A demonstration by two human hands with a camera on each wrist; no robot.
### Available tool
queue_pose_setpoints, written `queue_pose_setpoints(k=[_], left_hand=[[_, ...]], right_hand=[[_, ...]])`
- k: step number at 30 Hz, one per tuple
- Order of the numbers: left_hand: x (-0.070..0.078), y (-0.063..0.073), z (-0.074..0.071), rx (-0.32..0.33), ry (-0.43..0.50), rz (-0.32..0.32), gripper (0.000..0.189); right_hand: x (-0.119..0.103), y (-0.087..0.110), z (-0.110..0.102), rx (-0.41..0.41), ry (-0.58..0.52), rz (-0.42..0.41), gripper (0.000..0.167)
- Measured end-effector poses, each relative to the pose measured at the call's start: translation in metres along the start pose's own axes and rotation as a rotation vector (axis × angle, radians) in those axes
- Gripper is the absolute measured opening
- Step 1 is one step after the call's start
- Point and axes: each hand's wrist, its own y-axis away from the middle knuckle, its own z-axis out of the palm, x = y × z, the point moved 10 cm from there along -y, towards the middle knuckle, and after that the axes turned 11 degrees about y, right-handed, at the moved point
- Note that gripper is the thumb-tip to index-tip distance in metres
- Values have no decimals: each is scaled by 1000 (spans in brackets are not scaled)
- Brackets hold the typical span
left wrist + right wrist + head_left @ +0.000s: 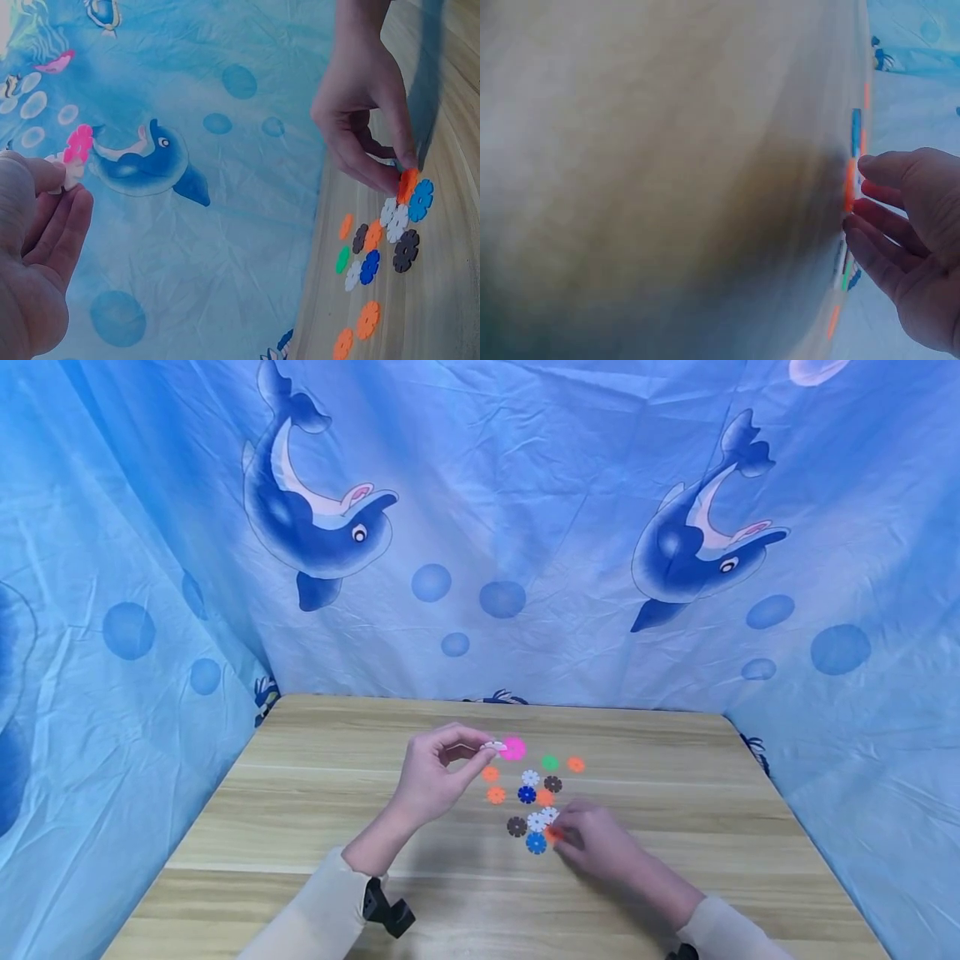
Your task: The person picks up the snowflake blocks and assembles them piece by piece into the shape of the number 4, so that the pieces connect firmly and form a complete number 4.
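Notched plastic snowflake discs of several colours are in play. Raised above the far part of the table, my left hand [438,768] pinches a white snowflake disc [69,172] between thumb and fingers. Joined to its edge is a pink snowflake disc [513,748]. Lower down, my right hand [600,839] has thumb and fingertips on either side of an orange snowflake disc [407,184], gripping it at the table. Close by lie a light blue disc [536,843], two white discs [537,822] and a dark brown disc [516,827]. Part of the gripped orange disc is hidden by my fingers.
Farther back on the wooden table [300,827] lie a dark blue disc [527,794], a green disc [551,762], another brown disc [552,784], a white disc [530,777] and several orange discs [496,795]. A blue dolphin-print curtain [480,527] encloses the back and sides.
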Motion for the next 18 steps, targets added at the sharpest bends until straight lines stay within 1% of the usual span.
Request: queue_pose_setpoints(k=[2,5,7,11,14,18], left_hand=[[-1,0,1,-2,-3,-2,11],[0,0,1,-3,1,1,11],[0,-1,2,-4,7,5,10],[1,-1,4,-12,21,14,10],[1,0,5,-15,24,17,10],[0,0,5,-16,12,12,10]], right_hand=[[-2,0,2,-5,18,-1,22],[-7,0,1,13,38,-24,24],[-11,-1,-1,29,44,-50,23],[-19,-1,-2,51,62,-107,14],[-24,-1,-4,108,117,-152,13],[-27,1,-9,207,226,-165,14]])
